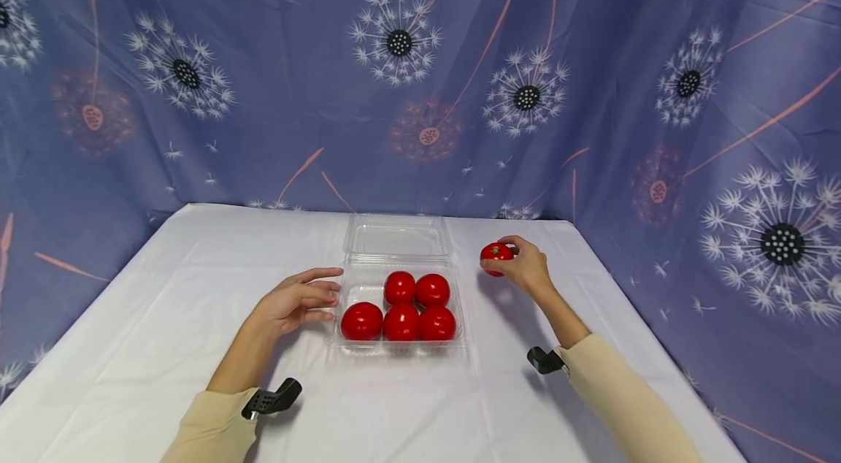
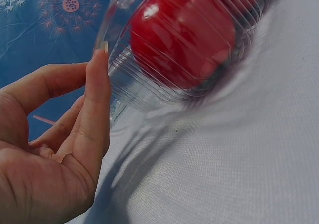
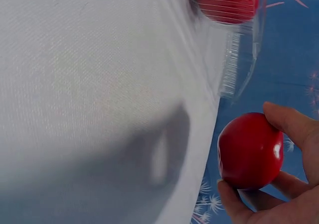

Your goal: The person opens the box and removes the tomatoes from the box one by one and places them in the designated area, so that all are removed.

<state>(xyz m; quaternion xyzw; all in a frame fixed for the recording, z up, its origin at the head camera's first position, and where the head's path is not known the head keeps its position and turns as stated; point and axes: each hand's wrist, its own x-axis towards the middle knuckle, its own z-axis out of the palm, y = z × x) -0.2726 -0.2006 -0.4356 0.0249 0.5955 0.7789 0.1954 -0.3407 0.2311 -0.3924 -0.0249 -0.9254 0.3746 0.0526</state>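
My right hand (image 1: 528,267) holds a red tomato (image 1: 496,259) with a green stem mark on top, above the table right of a clear plastic box. In the right wrist view the thumb and fingers grip the sides of this tomato (image 3: 250,152). The clear box (image 1: 360,293) holds several red tomatoes (image 1: 401,321), three along its near side and two behind. Beside the box's left wall is my left hand (image 1: 293,302), its fingers loosely bent and grasping nothing. The left wrist view shows a fingertip right at the wall, with a tomato (image 2: 182,35) behind the ribbed plastic.
The box's hinged lid (image 1: 398,238) lies folded back on its far side. A white cloth covers the table (image 1: 217,266). Behind and at the right hangs a blue dandelion-print curtain (image 1: 296,69). Each wrist carries a small black camera (image 1: 272,399).
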